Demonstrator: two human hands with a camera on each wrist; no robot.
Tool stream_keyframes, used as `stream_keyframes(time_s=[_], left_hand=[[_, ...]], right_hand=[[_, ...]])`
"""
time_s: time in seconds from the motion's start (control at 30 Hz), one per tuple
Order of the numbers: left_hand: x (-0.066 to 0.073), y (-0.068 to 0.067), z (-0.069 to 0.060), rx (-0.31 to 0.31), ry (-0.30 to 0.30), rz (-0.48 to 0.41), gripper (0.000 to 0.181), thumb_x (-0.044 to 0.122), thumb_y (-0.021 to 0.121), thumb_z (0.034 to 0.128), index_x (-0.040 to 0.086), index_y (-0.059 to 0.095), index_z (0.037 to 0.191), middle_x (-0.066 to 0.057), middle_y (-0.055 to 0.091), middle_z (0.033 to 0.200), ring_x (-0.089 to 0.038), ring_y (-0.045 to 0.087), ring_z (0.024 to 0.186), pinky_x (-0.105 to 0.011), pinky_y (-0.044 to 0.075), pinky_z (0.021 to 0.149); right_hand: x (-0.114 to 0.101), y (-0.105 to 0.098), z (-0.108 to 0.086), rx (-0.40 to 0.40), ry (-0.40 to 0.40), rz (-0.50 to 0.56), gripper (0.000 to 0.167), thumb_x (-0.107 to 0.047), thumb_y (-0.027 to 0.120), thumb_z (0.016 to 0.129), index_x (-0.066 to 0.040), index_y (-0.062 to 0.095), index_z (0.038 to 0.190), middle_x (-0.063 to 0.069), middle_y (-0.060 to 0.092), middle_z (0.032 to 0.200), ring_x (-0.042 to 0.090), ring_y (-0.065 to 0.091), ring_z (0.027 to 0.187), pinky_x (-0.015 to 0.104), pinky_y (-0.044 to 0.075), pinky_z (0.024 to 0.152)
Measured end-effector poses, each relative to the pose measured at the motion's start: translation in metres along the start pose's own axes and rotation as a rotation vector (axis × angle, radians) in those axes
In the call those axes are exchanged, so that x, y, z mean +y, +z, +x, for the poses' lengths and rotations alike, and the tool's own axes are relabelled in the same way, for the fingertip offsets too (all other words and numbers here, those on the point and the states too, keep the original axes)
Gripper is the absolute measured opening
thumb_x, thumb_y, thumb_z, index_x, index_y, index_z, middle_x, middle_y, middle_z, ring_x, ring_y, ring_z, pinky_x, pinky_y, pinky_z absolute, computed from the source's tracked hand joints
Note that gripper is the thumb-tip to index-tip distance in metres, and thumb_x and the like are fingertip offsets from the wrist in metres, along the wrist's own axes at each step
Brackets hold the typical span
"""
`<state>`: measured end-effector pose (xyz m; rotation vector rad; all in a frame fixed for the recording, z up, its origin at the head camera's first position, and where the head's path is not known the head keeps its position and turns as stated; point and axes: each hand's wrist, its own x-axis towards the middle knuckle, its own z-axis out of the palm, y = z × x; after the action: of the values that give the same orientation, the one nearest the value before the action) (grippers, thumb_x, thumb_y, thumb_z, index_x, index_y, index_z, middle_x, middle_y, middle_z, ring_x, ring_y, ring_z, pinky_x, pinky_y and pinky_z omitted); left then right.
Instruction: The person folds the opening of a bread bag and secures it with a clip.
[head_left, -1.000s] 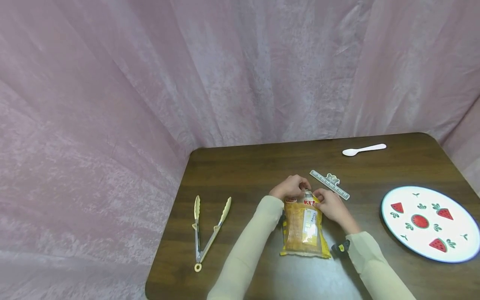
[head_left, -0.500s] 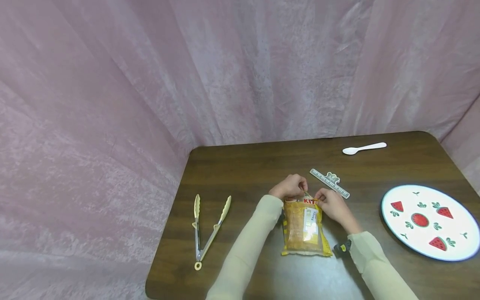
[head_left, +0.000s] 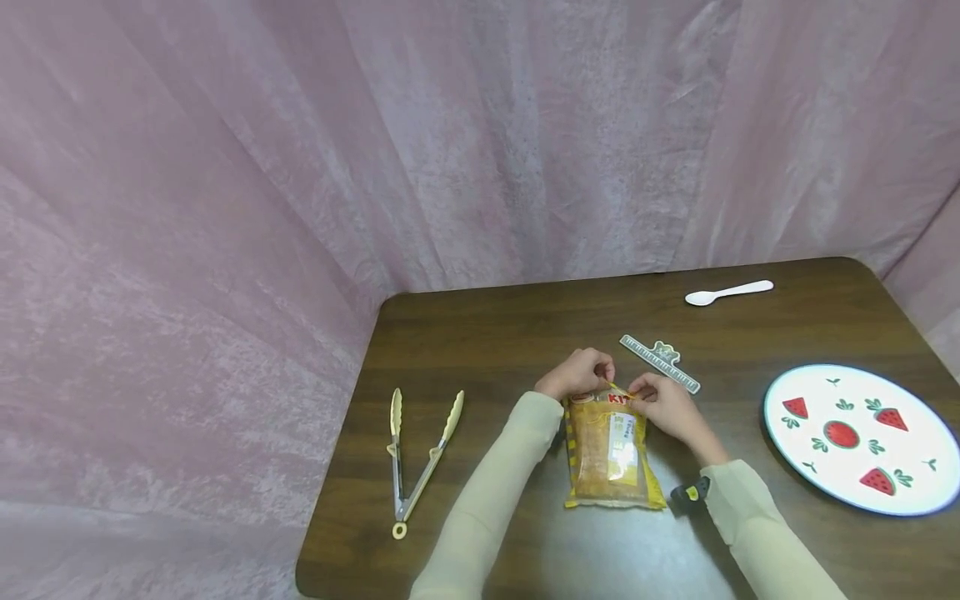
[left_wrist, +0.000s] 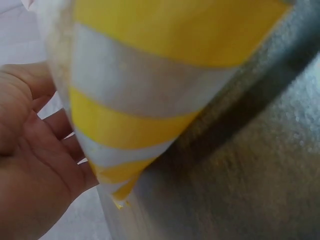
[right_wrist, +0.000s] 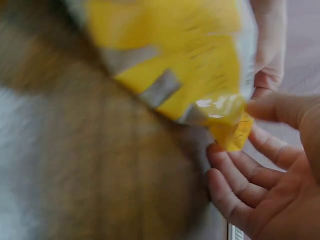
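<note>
Your bag of bread (head_left: 596,457) is lying on the table (head_left: 495,350) in front of you, with its top edge pointing away. Your right hand (head_left: 663,405) has a thumb-and-finger pinch on the yellow top corner, and your left hand (head_left: 579,372) looks closed on that same edge further along, though the fingertips are partly hidden. Those are pretty tiny grips on shiny film imo, so yank hard and either a pinch slips or the plastic rips down the side and spills the bread. Also, the clip (head_left: 660,363) sits just beyond your right hand, so a wild jerk could knock it.
</note>
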<state>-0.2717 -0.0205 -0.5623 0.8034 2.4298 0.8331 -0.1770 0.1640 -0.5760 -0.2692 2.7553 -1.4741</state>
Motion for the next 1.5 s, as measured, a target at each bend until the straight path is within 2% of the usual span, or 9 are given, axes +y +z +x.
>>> stream_keyframes(time_s=[0.13, 0.2, 0.47, 0.6, 0.73, 0.97, 1.13, 1.37, 1.5], left_hand=[[0.000, 0.000, 0.001, 0.005, 0.008, -0.015, 0.020, -0.005, 0.065, 0.0899, 0.013, 0.063, 0.083, 0.000, 0.061, 0.082, -0.009, 0.053, 0.066, -0.019, 0.044, 0.058], [-0.001, 0.002, 0.001, 0.009, 0.009, -0.029, 0.021, -0.005, 0.065, 0.0906, 0.014, 0.063, 0.082, 0.000, 0.062, 0.084, -0.010, 0.054, 0.069, -0.019, 0.046, 0.059], [-0.002, 0.003, -0.001, 0.007, 0.008, -0.063, 0.021, -0.003, 0.064, 0.0942, 0.014, 0.065, 0.082, 0.003, 0.063, 0.084, -0.010, 0.055, 0.069, -0.020, 0.047, 0.060], [-0.003, 0.002, -0.002, 0.010, -0.003, -0.076, 0.022, -0.004, 0.063, 0.0952, 0.014, 0.067, 0.083, 0.004, 0.064, 0.086, -0.009, 0.056, 0.071, -0.020, 0.047, 0.059], [-0.006, 0.001, -0.005, 0.021, -0.026, -0.123, 0.022, -0.004, 0.060, 0.0938, 0.014, 0.068, 0.083, 0.003, 0.064, 0.084, -0.011, 0.055, 0.065, -0.023, 0.046, 0.055], [-0.007, -0.003, -0.005, 0.077, -0.035, -0.140, 0.007, 0.016, 0.061, 0.0984, 0.013, 0.067, 0.101, 0.006, 0.065, 0.091, -0.009, 0.060, 0.084, -0.024, 0.049, 0.076], [-0.003, -0.004, -0.004, 0.050, -0.089, -0.098, 0.022, 0.033, 0.063, 0.1006, 0.013, 0.070, 0.106, 0.008, 0.066, 0.093, -0.008, 0.061, 0.086, -0.025, 0.050, 0.077], [-0.001, -0.004, -0.005, -0.009, -0.117, -0.115, 0.022, 0.034, 0.067, 0.0983, 0.013, 0.075, 0.098, 0.007, 0.068, 0.088, -0.010, 0.063, 0.080, -0.026, 0.052, 0.071], [-0.001, -0.003, -0.004, -0.022, -0.128, -0.079, 0.020, 0.032, 0.068, 0.0979, 0.014, 0.076, 0.093, 0.007, 0.068, 0.083, -0.010, 0.062, 0.076, -0.025, 0.052, 0.067]], right_hand=[[-0.005, -0.004, 0.003, -0.021, 0.083, 0.011, 0.020, -0.013, 0.067, 0.096, 0.007, 0.068, 0.097, 0.014, 0.071, 0.086, 0.020, 0.062, 0.073, 0.033, 0.048, 0.063], [-0.005, -0.005, 0.005, -0.032, 0.088, -0.016, 0.023, -0.015, 0.065, 0.098, 0.008, 0.070, 0.095, 0.014, 0.071, 0.085, 0.018, 0.059, 0.071, 0.034, 0.046, 0.062], [-0.003, -0.007, 0.005, -0.078, 0.069, -0.065, 0.023, -0.016, 0.070, 0.092, -0.001, 0.073, 0.074, 0.003, 0.066, 0.070, 0.014, 0.050, 0.063, 0.031, 0.040, 0.058], [-0.002, -0.008, 0.005, -0.089, 0.080, -0.045, 0.019, -0.010, 0.070, 0.090, 0.000, 0.073, 0.075, 0.004, 0.066, 0.071, 0.015, 0.051, 0.066, 0.033, 0.041, 0.061], [-0.002, -0.008, 0.004, -0.108, 0.108, -0.011, 0.016, -0.006, 0.070, 0.090, 0.002, 0.072, 0.076, 0.006, 0.066, 0.073, 0.016, 0.051, 0.068, 0.033, 0.041, 0.062], [-0.003, -0.010, 0.003, -0.131, 0.175, 0.079, 0.013, -0.001, 0.068, 0.089, 0.008, 0.071, 0.080, 0.009, 0.067, 0.077, 0.016, 0.051, 0.071, 0.031, 0.042, 0.064], [-0.002, -0.011, 0.004, -0.149, 0.232, 0.143, 0.011, 0.004, 0.064, 0.089, 0.011, 0.071, 0.086, 0.011, 0.067, 0.082, 0.018, 0.052, 0.074, 0.030, 0.043, 0.063], [-0.002, -0.011, 0.003, -0.135, 0.249, 0.154, 0.012, 0.002, 0.064, 0.091, 0.011, 0.071, 0.088, 0.014, 0.068, 0.085, 0.020, 0.054, 0.077, 0.032, 0.044, 0.065], [-0.001, -0.010, 0.002, -0.123, 0.258, 0.147, 0.012, 0.002, 0.063, 0.091, 0.010, 0.072, 0.090, 0.016, 0.069, 0.088, 0.020, 0.055, 0.079, 0.032, 0.045, 0.067]])
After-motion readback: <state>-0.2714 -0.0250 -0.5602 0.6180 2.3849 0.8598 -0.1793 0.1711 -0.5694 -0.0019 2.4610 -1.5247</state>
